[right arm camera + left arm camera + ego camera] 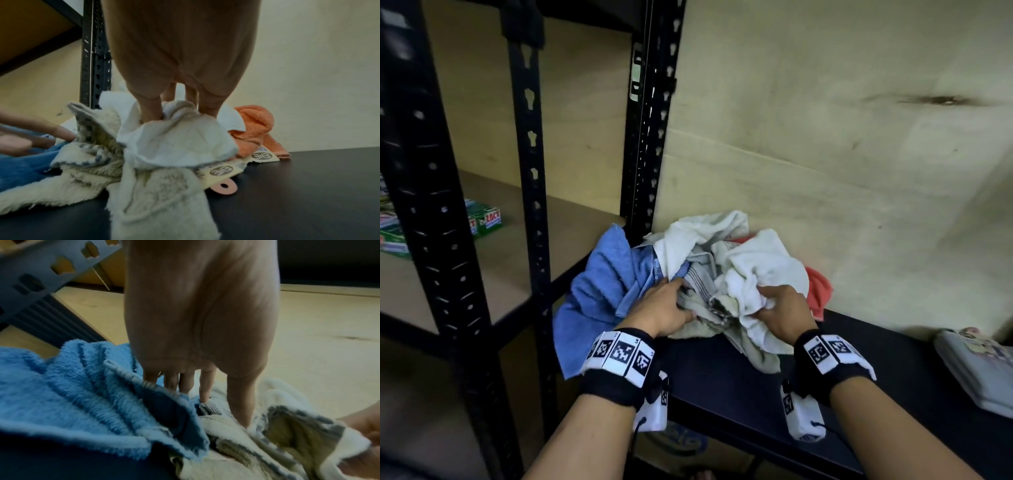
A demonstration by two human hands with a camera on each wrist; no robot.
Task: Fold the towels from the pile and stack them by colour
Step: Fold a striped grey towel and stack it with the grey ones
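A tangled pile of towels lies on the black table [750, 397] against the wall. A blue towel [599, 284] [72, 394] hangs off its left side, white and cream towels [756, 267] fill the middle, and an orange towel [820, 287] [255, 129] lies at the right. My left hand [671, 301] [216, 402] rests on the pile with straight fingers, touching the blue towel's edge and a grey-patterned cream towel [277, 434]. My right hand [777, 305] [176, 113] pinches a bunch of a white towel [174, 142], lifted slightly off the pile.
A black metal shelving rack [530, 171] stands directly left of the pile, with green boxes [482, 221] on its wooden shelf. Paper tags [222, 170] stick out beneath the towels. A flat pale packet [976, 366] lies at the table's right end.
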